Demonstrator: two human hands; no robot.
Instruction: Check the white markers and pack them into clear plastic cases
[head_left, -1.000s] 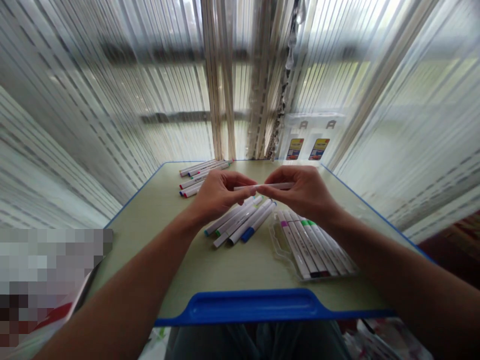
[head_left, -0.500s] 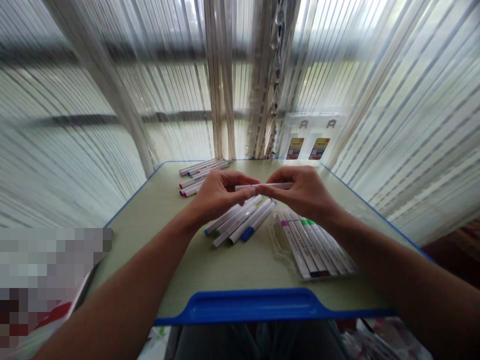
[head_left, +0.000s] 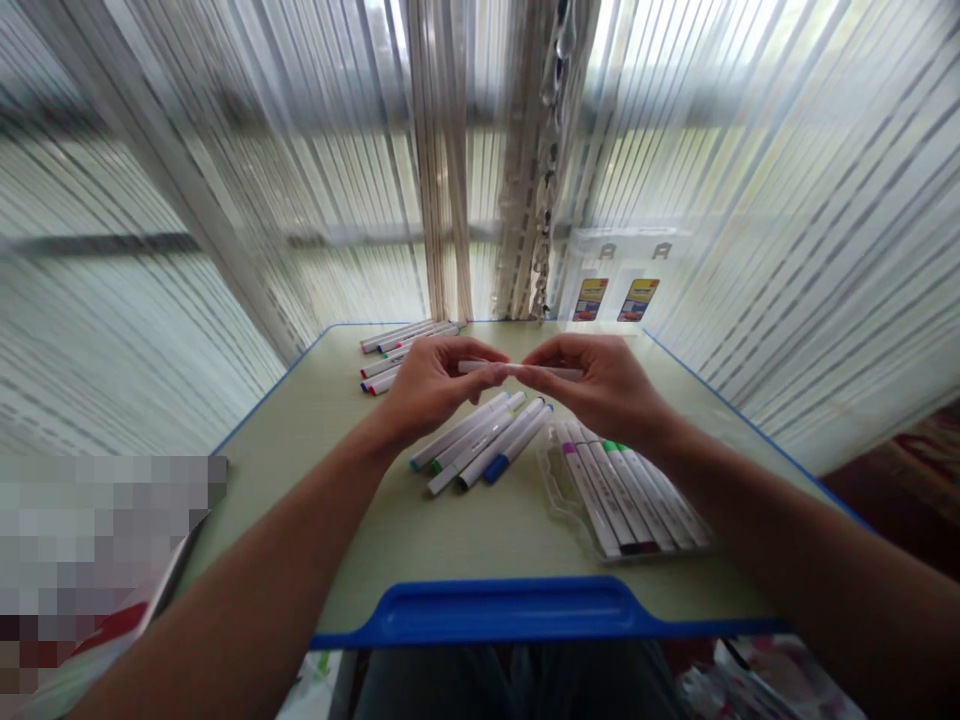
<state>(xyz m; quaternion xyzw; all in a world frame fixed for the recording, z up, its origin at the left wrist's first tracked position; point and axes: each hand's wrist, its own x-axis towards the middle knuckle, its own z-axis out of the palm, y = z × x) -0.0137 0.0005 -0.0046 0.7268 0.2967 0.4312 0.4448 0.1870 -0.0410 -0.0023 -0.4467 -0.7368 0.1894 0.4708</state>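
Observation:
A white marker [head_left: 472, 367] lies level across my two hands, above the far half of the table. The fingertips of my left hand [head_left: 439, 385] pinch its left part, closed around it. My right hand [head_left: 604, 385] grips the right part between thumb and fingers. A short white stretch shows between the fingertips; whether the cap is on I cannot tell. Below the hands, a row of white markers [head_left: 480, 440] with teal, green, black and blue ends lies slanted. Under my right forearm, a clear plastic case [head_left: 559, 490] holds several markers [head_left: 615, 490] side by side.
Another pile of markers [head_left: 386, 362] lies at the far left of the table [head_left: 300, 420]. A clear case lid [head_left: 637, 245] with two labels stands at the back right. A blue tray edge [head_left: 502, 610] runs along the front. Striped curtains [head_left: 337, 180] hang behind.
The fingertips of my hands are slightly farther apart, and the marker's left end sticks out a little more to the left. Both hands keep their hold; the other markers stay put.

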